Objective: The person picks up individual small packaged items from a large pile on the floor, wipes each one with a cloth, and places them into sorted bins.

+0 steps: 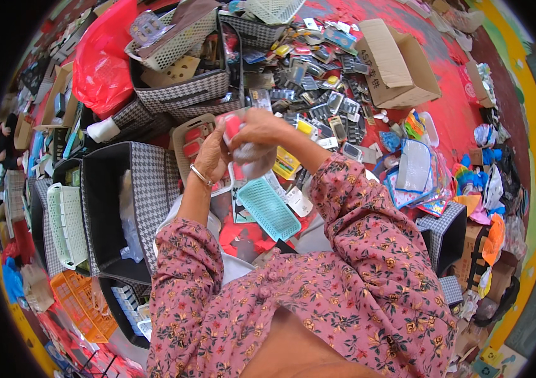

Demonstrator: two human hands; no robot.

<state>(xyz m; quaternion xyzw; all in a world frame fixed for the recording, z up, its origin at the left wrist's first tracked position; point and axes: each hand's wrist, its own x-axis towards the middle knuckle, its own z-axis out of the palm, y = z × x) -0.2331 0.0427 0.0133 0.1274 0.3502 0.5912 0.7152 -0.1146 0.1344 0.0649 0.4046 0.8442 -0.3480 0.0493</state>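
Both my hands are raised together over the heap of goods. My left hand [212, 155], with a thin metal bangle on its wrist, grips a small red and clear packaged item [232, 125] from the left. My right hand [261, 126] closes on the same package from above, and a crumpled clear wrapper [254, 159] hangs under it. Just below my hands lies a teal plastic basket [269, 208]. My sleeves are pink with a flower print.
A houndstooth fabric bin [145, 189] stands at the left, with another [183, 91] behind it holding a white basket. A red plastic bag [101, 60], an open cardboard box [397, 63], an orange crate [82, 305] and several small blister packs [318, 82] cover the red floor.
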